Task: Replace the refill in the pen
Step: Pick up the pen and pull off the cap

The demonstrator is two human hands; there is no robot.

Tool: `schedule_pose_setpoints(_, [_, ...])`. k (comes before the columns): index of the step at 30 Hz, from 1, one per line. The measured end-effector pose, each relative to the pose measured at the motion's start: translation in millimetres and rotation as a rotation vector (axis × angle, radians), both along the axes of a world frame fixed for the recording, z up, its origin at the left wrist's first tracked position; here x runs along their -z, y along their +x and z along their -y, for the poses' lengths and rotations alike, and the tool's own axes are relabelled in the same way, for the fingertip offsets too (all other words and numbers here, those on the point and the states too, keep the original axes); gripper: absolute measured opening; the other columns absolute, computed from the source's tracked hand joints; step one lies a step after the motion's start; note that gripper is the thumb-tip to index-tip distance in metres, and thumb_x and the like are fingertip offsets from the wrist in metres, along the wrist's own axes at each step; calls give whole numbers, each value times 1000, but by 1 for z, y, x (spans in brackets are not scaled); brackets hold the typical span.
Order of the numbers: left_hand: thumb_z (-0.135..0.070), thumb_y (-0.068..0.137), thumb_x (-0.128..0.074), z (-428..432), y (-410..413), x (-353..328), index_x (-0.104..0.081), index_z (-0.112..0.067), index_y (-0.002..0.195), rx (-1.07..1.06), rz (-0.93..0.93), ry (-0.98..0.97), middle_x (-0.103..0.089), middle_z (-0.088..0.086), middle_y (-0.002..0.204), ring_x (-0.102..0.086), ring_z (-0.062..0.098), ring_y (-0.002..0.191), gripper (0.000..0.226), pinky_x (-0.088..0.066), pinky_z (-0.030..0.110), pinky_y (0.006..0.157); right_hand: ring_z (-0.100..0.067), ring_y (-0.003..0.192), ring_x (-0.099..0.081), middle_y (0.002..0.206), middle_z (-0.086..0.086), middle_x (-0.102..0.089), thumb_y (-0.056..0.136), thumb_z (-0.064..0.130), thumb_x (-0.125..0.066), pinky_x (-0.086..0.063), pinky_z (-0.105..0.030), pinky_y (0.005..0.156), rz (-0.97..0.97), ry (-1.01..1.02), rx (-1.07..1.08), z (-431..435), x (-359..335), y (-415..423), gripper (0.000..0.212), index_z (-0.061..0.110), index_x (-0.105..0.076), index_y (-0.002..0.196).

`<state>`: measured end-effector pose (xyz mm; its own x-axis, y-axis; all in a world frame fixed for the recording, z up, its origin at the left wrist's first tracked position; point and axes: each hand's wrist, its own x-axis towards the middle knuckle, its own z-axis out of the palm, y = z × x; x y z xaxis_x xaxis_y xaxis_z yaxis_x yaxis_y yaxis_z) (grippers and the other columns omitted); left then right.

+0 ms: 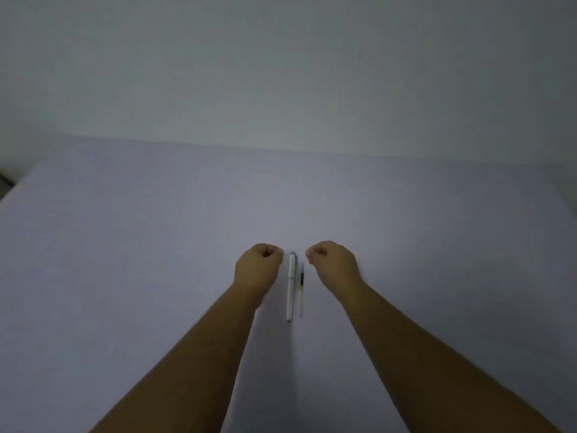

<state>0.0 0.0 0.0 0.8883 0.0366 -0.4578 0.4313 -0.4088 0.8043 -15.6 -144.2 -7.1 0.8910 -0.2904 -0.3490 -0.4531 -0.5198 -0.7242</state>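
A white capped pen lies on the table, pointing away from me. Just to its right lies a thin refill, clear with a dark section near its far end, parallel to the pen. My left hand rests as a closed fist on the table just left of the pen's cap end, holding nothing. My right hand is also a closed fist, just right of the refill's far end, empty too. Neither hand touches the pen or the refill.
The pale lilac table spreads wide on both sides and ends at a plain grey wall. A dark object shows at the far left edge of the table.
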Motion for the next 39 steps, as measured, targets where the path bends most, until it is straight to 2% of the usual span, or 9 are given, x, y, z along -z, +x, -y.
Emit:
schedule_pose_setpoints(6, [-22,92,-50,-4,13,45,-66,-15,112,-14,-94,-76,-70,9,101,-66,26,94,26,-55,41,90,-21,84,-63,89,-2,-68,86,39,-59,-53,-33,76,-53,-144,-32,-20,29,24,21,19,-66,88])
schedule_pose_setpoints(11, [-17,91,-50,-6,16,56,-64,-18,113,-64,-95,-134,-71,6,99,-67,17,84,26,-56,35,88,-24,87,-62,92,-5,-66,83,42,-63,-45,-28,67,-92,-278,-58,-29,30,37,28,16,-63,93])
schedule_pose_setpoints(16, [-20,91,-53,-8,15,55,-60,-21,114,-35,-124,-143,-70,2,96,-67,17,89,24,-56,36,90,-27,95,-62,101,-8,-67,83,33,-61,-46,-29,70,-94,-287,-63,-32,29,42,28,14,-61,103])
schedule_pose_setpoints(19, [-24,89,-56,-11,13,53,-60,-23,116,30,-126,-104,-68,-1,97,-66,15,89,27,-54,32,88,-29,90,-64,95,-12,-70,81,30,-61,-53,-35,76,-71,-216,-19,-30,27,45,27,8,-66,96])
schedule_pose_setpoints(23, [-27,85,-63,-14,9,50,-64,-22,113,127,-145,-66,-67,-6,91,-65,11,85,28,-52,23,77,-36,72,-63,74,-23,-67,81,27,-60,-53,-39,68,-41,-147,26,-22,20,51,33,-4,-64,70])
schedule_pose_setpoints(26, [-31,83,-66,-14,6,45,-70,-20,106,159,-155,-68,-70,-5,90,-65,12,83,26,-52,23,75,-40,89,-65,94,-27,-70,84,29,-62,-53,-40,77,-15,-19,86,-19,13,51,40,-10,-67,85])
schedule_pose_setpoints(29, [-33,83,-67,-11,1,34,-71,-23,88,173,-152,-95,-70,1,85,-62,17,78,11,-54,33,81,-30,78,-62,85,-17,-68,86,32,-63,-51,-36,77,-59,151,145,-21,7,51,38,-5,-68,91])
schedule_pose_setpoints(32, [-29,89,-61,-11,-4,26,-69,-19,87,190,-149,-114,-64,3,77,-57,18,72,13,-54,35,80,-20,76,-58,79,-6,-62,88,32,-62,-57,-39,81,-105,345,163,-22,3,52,24,10,-63,79])
schedule_pose_setpoints(39, [-17,89,-62,-28,-34,7,-71,-2,100,186,-309,-333,-66,11,84,-61,17,69,20,-57,22,63,-14,62,-55,71,-7,-58,92,15,-57,-52,-21,46,33,773,476,-1,-27,59,21,9,-57,72])
